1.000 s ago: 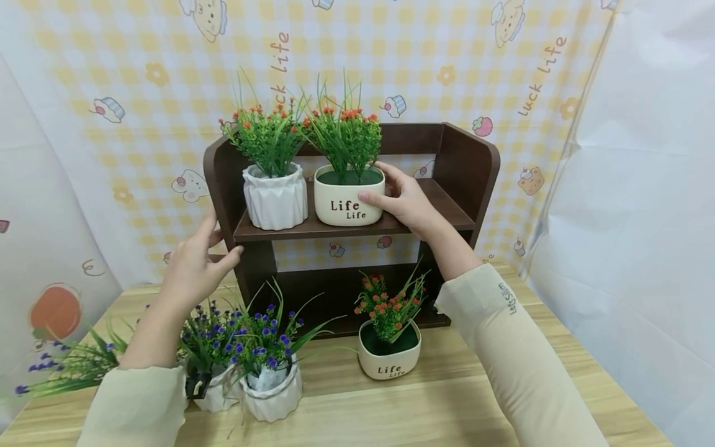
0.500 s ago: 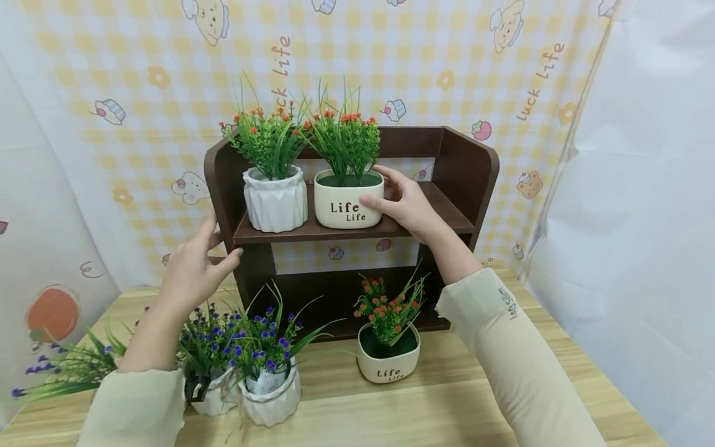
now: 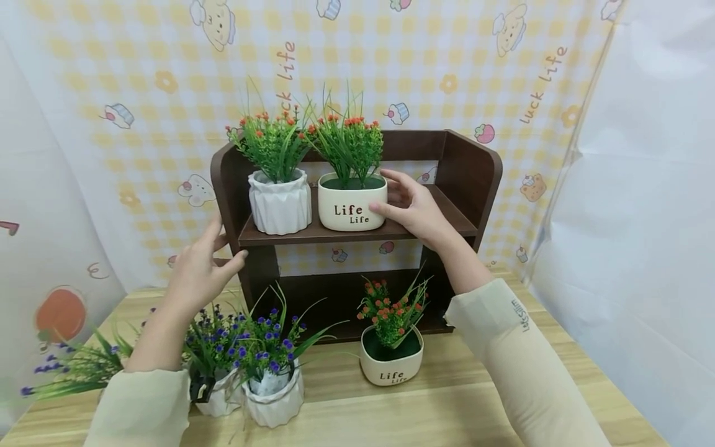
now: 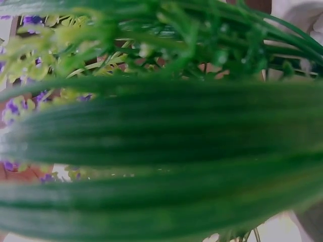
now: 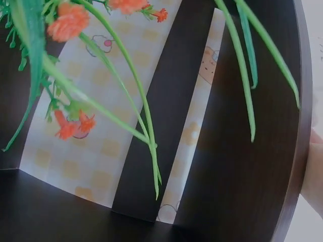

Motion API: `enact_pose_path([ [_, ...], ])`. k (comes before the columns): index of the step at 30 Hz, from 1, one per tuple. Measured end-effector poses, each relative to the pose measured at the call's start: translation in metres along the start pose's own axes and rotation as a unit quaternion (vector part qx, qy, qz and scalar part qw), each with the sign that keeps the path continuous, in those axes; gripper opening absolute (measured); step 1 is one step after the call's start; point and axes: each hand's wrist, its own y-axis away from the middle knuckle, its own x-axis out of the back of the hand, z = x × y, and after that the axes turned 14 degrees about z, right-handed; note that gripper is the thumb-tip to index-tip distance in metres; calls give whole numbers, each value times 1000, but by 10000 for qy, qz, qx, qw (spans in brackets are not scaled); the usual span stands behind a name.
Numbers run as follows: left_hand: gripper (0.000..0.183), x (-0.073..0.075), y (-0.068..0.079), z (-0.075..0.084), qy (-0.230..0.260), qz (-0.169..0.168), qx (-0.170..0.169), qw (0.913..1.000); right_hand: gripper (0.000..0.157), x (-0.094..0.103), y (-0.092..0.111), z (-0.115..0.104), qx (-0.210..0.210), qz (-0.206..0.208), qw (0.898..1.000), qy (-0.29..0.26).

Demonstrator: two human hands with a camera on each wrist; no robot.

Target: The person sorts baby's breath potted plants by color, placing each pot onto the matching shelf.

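In the head view, my right hand (image 3: pixel 416 211) holds the right end of a cream oval flower pot (image 3: pixel 343 218) lettered "Life". The thumb lies on its front; the other fingers go behind it. The pot stands upright on the upper board of a dark brown shelf (image 3: pixel 313 236), beside a white pleated flower pot (image 3: pixel 280 208). Both carry red-flowered artificial plants. My left hand (image 3: pixel 201 267) rests against the shelf's left side panel, thumb across the front edge, fingertips partly hidden. Blurred green leaves (image 4: pixel 166 123) fill the left wrist view. Red flowers (image 5: pixel 70 22) show in the right wrist view.
Another cream "Life" pot (image 3: pixel 393 372) stands on the wooden table (image 3: pixel 346 416) before the shelf. White pots (image 3: pixel 274 403) with purple flowers stand at front left, below my left forearm. A checked cloth (image 3: pixel 357 37) hangs behind.
The view has shifted slightly. My right thumb has slid a little right along the cream pot's front. The pots and my left hand keep their places relative to the shelf.
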Motion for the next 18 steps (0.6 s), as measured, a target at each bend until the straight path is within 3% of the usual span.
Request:
enact_pose_path([
  [18, 83, -3, -1, -2, 18, 88, -85, 9999, 69, 26, 43, -3, 766, -171, 9929, 899],
])
